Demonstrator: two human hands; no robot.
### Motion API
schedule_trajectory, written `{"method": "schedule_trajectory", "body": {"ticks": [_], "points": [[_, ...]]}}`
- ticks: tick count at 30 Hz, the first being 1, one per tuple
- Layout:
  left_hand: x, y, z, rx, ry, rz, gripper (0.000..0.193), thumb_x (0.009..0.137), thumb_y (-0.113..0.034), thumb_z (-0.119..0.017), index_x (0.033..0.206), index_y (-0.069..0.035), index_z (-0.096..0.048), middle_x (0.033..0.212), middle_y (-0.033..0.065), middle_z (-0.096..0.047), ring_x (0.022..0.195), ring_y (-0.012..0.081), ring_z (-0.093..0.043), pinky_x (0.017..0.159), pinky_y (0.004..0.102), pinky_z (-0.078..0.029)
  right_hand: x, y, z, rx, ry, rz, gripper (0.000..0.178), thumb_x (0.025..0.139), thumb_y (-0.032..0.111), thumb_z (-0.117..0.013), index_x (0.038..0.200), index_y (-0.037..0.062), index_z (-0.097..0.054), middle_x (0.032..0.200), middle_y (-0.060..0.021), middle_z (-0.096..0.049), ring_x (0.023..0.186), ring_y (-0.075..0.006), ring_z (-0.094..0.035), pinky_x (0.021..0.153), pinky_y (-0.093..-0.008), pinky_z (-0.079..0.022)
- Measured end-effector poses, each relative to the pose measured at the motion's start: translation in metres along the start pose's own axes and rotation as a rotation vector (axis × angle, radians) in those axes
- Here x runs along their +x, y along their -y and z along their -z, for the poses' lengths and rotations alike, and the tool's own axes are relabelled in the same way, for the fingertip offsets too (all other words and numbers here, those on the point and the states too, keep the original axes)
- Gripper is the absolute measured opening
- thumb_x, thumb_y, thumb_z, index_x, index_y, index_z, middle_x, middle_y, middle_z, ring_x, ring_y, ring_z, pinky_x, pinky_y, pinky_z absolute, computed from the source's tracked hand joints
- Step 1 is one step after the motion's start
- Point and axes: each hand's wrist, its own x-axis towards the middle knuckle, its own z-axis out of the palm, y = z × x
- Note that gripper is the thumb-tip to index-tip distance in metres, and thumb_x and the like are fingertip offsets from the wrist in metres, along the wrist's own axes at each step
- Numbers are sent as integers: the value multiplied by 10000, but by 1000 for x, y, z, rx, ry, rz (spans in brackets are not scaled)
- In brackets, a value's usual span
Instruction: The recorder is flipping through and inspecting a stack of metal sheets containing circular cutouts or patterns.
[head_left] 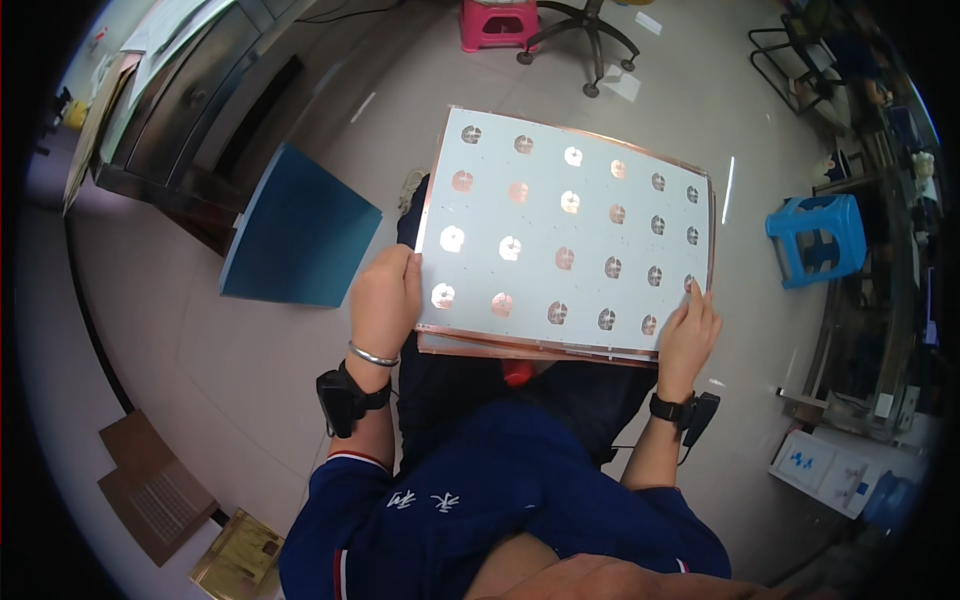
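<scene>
A stack of thin white panels point(590, 230) with copper edges lies over my lap. Rows of small round copper-coloured patterns cover the top panel, some glinting in the light. My left hand point(388, 287) grips the left edge of the stack, thumb on top and the other fingers hidden beneath. At the lower right corner, my right hand point(688, 335) holds the edge, one fingertip touching the top panel by a pattern in the last column. Along the near edge, the lower panels stick out slightly past the top one. A small red object point(517, 373) shows just below that edge.
A blue board point(300, 230) leans beside a metal drawer cabinet point(190, 100) on the left. A blue stool point(817, 238) stands at right, a pink stool point(498, 25) and a wheeled chair base point(590, 40) ahead. Brown cardboard point(155, 490) lies at lower left.
</scene>
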Motion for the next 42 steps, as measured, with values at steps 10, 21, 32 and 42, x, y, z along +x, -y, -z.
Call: {"method": "schedule_trajectory", "body": {"ticks": [10, 21, 32, 42], "points": [[-9, -7, 3, -1402, 202, 605, 263, 902, -184, -545, 1083, -1, -493, 946, 44, -594, 832, 79, -567, 750, 210, -461, -2, -6, -3, 149, 15, 30, 354, 846, 36, -480, 1197, 43, -530, 1194, -217, -520, 996, -350, -499, 874, -398, -416], [-17, 21, 10, -1141, 223, 275, 213, 829, -155, -653, 890, -29, -491, 807, -26, -499, 726, 13, -449, 638, 170, -382, 11, -33, 6, 1200, 69, -538, 334, 926, 88, -458, 1239, -22, -484, 1094, -103, -574, 895, -119, -559, 777, -243, -456], [-22, 90, 19, -1059, 185, 291, 299, 793, -253, -703, 814, -57, -478, 752, -62, -453, 678, 8, -405, 613, 156, -355, 7, -30, 44, 1649, 321, -481, 267, 939, 169, -468, 1041, -52, -577, 872, -39, -612, 735, -85, -561, 667, -214, -457], [-29, 100, 13, -1085, 143, 353, 333, 784, -293, -712, 810, -63, -474, 770, -34, -528, 685, 17, -452, 625, 173, -395, 9, -29, 53, 1582, 359, -343, 281, 909, 222, -540, 935, -50, -603, 830, -10, -573, 728, -73, -499, 665, -220, -412]]}}
